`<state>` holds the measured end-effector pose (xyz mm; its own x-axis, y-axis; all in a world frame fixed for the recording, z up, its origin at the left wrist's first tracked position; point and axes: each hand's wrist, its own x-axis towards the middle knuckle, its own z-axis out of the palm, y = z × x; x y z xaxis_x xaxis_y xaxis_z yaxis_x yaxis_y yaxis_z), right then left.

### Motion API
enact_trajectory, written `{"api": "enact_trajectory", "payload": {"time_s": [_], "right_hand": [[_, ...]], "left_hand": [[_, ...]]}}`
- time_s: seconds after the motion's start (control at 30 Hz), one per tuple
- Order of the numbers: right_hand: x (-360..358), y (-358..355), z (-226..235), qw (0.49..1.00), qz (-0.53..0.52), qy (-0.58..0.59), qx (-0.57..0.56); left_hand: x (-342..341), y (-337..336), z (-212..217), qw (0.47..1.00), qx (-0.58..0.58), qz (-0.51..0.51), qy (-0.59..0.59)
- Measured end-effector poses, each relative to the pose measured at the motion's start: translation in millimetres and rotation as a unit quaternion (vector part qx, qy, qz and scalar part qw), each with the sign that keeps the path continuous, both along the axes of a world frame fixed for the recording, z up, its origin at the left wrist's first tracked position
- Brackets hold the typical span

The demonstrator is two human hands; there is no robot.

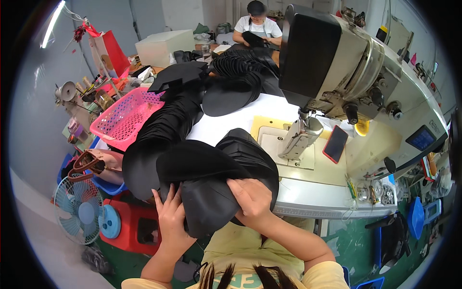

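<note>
Your right hand (pixel 251 196) gripped the right edge of a black fabric piece (pixel 209 204); your left hand (pixel 172 214), partly hidden, held its left side. It was at the white table's (pixel 219 124) near edge, between a pink basket (pixel 114 118) and the sewing machine (pixel 332 62).

Both forearms are bare and come in from the lower edge, slanting inward toward each other. The left forearm (pixel 163 260) rises steeply to the left hand (pixel 172 214), whose back shows. Its fingers point away from the body, the outermost one spread from the others; its thumb is hidden. The right forearm (pixel 293 238) reaches up and leftward from a bent elbow (pixel 325 253). The right hand (pixel 252 198) lies slightly farther forward, pointing left, with some of its fingers hidden. The two hands are apart. Dark strands of hair (pixel 274 277) hang below, between the arms.
</note>
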<state>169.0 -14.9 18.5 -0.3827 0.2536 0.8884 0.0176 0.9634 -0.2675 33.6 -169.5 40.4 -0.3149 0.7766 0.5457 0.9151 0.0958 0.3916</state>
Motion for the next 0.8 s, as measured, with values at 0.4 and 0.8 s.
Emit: {"api": "enact_trajectory", "payload": {"time_s": [0.4, 0.8], "right_hand": [[21, 24, 5, 0.997, 0.036, -0.036, 0.051], [75, -2, -7, 0.942, 0.007, -0.181, -0.283]], "left_hand": [[-28, 7, -9, 0.981, 0.13, 0.045, 0.136], [-9, -5, -12, 0.966, 0.006, -0.012, -0.257]]}}
